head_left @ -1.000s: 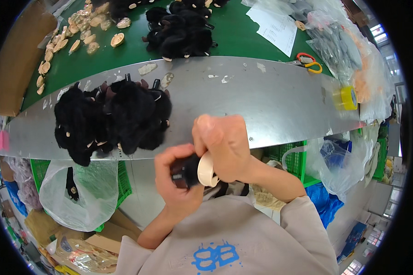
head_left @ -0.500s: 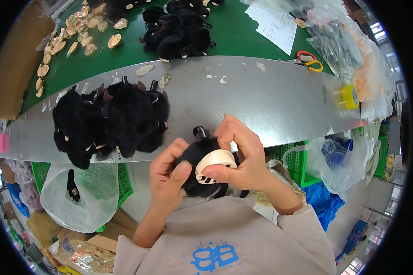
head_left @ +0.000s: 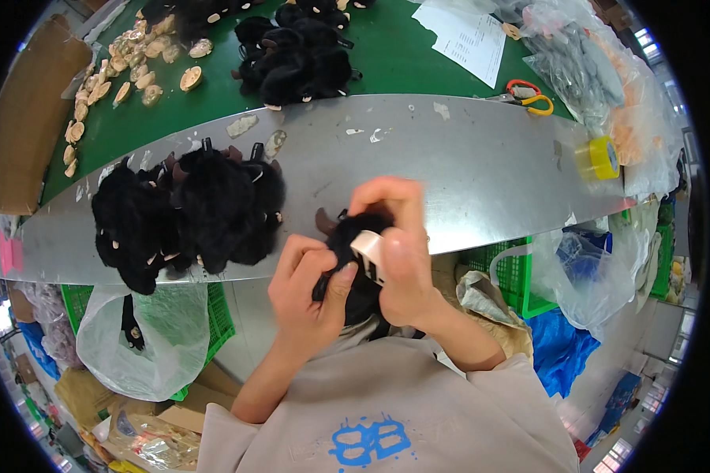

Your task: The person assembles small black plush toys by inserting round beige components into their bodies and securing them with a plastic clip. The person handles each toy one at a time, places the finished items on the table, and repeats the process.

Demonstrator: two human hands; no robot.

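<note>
A black plush toy (head_left: 361, 298) with a brown ear or horn (head_left: 324, 221) is held in front of my chest, by the table's near edge. My left hand (head_left: 309, 288) grips its left side, thumb against the fur. My right hand (head_left: 402, 268) is closed round its right side and partly blurred. Under my right thumb sits a beige plastic piece (head_left: 366, 246), tilted so that its slotted side shows. How far the piece sits in the plush is hidden by my fingers.
Black plush toys (head_left: 221, 209) lie in a heap on the metal tabletop (head_left: 465, 173), with another heap (head_left: 300, 63) behind. Beige plastic pieces (head_left: 191, 78) spread over the green surface. Scissors (head_left: 535, 101), yellow tape (head_left: 603, 158) and plastic bags lie right. A lined green crate (head_left: 219, 319) stands below left.
The beige piece has turned from facing up to a steep tilt. My right hand has turned over it, and the plush has shifted, showing its brown ear or horn.
</note>
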